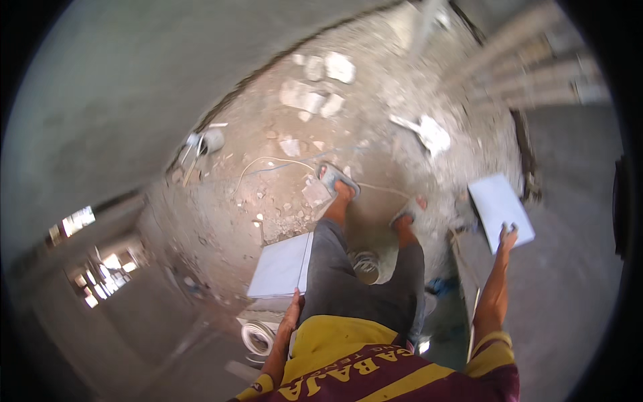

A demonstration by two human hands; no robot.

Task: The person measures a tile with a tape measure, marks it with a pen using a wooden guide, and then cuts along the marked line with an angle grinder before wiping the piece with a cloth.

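My left hand (292,312) is at the near corner of a white rectangular tile (279,268) beside my left thigh, its fingers closed at the edge. A thin line along the right side of this tile suggests another one under it. My right arm stretches out to a second white tile (497,204) by the grey wall on the right. Over the lower part of that tile is my right hand (509,236), fingers bent, with a small dark shape at the fingertips that is too blurred to name.
Rubble and white broken pieces (340,67) lie on the dusty floor ahead. A pale cable (274,159) crosses it near my feet. A bucket (366,266) stands between my legs, and a coil of white hose (257,338) is below the left tile. A grey bucket (213,140) is by the far-left wall.
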